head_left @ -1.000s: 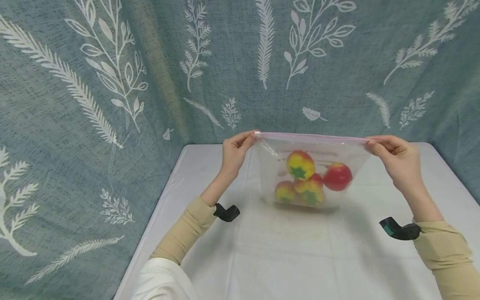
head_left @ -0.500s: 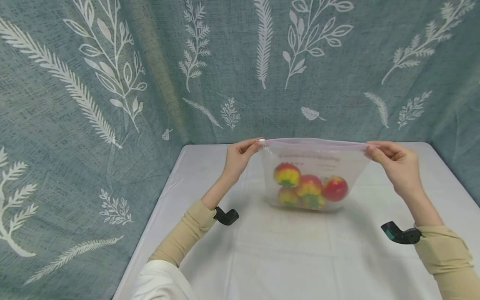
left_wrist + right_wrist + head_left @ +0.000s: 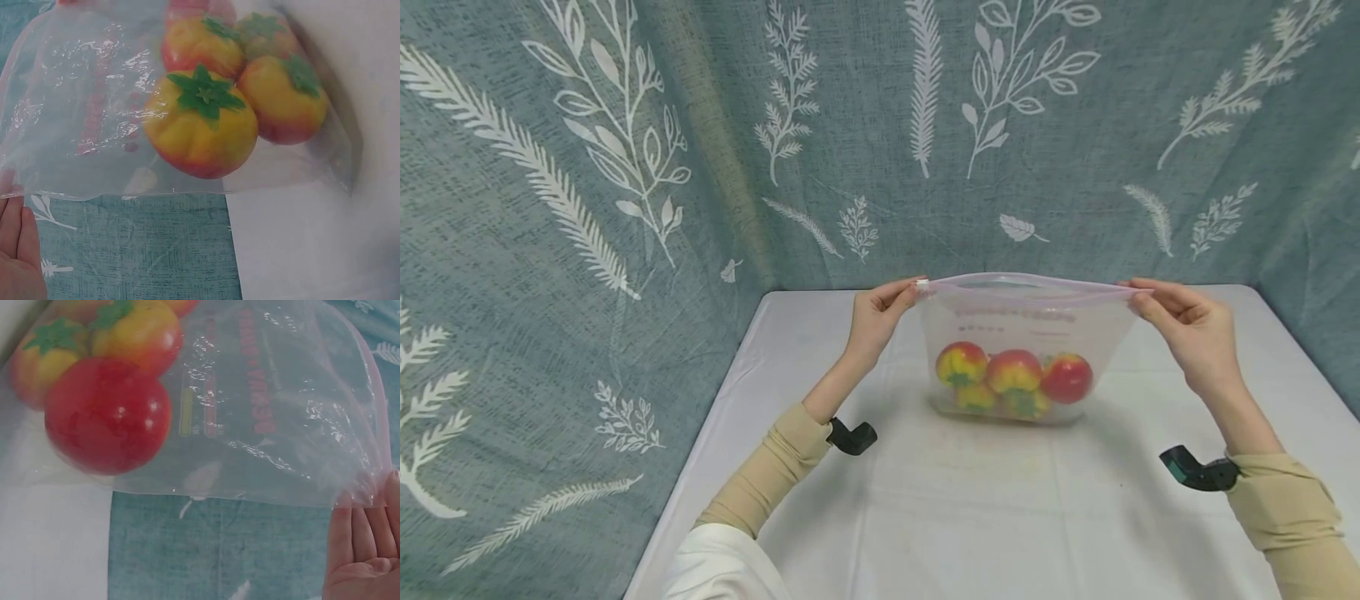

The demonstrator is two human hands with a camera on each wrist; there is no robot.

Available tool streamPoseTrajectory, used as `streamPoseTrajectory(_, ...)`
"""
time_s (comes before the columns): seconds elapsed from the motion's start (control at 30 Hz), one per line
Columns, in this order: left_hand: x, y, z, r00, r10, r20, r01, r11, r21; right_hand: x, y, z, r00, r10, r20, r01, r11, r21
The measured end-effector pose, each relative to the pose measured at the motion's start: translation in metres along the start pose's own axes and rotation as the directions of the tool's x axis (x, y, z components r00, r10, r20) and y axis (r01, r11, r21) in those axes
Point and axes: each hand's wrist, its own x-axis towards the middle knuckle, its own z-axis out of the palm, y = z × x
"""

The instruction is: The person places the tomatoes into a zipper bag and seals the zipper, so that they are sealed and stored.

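Note:
A clear zip bag (image 3: 1022, 323) with a pink top edge hangs upright between both hands, its base right at the tabletop. My left hand (image 3: 872, 323) pinches the top left corner beside a white slider (image 3: 922, 286). The opposite top corner is pinched between the thumb and fingers of my right hand (image 3: 1197, 329). Between them the bag's mouth gapes a little. Several red-and-yellow tomato-like fruits (image 3: 200, 128) with green star-shaped leaves lie piled in the bottom. One glossy red fruit (image 3: 107, 415) fills much of the right wrist view, its leaves hidden.
A white cloth-covered table (image 3: 955, 508) lies beneath the bag. Behind it and along the left hangs a blue-green curtain (image 3: 880, 125) with white leaf patterns. Black wrist cameras (image 3: 853, 437) stick out from both forearms.
The bag has come down slightly and its mouth has parted from a straight line. Inside, the fruits have settled lower, the upper left one dropping down and left.

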Motion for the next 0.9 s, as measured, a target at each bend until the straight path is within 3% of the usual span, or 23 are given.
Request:
streamPoseTrajectory(0.17, 0.000, 0.000, 0.000, 1.000, 0.000, -0.018, 0.000, 1.000, -0.014, 0.001, -0.005, -0.001, 0.998, -0.055, -0.002, 0.055, 0.997, 0.055)
streamPoseTrajectory(0.37, 0.000, -0.001, 0.000, 0.999, 0.016, -0.049, -0.017, 1.000, -0.022, 0.006, -0.017, -0.003, 0.991, -0.126, -0.032, 0.130, 0.971, 0.202)
streamPoseTrajectory(0.57, 0.002, -0.001, 0.002, 0.998, 0.029, -0.064, -0.032, 0.999, -0.041, 0.016, -0.039, 0.001, 0.982, -0.181, -0.052, 0.187, 0.967, 0.176)
streamPoseTrajectory(0.77, 0.002, -0.001, 0.005, 0.996, 0.040, -0.085, -0.044, 0.998, -0.047, 0.027, -0.069, 0.022, 0.965, -0.250, 0.079, 0.235, 0.960, 0.154)
streamPoseTrajectory(0.9, 0.002, -0.001, 0.008, 0.993, 0.041, -0.115, -0.048, 0.997, -0.057, 0.035, -0.087, 0.046, 0.935, -0.277, 0.220, 0.248, 0.957, 0.151)
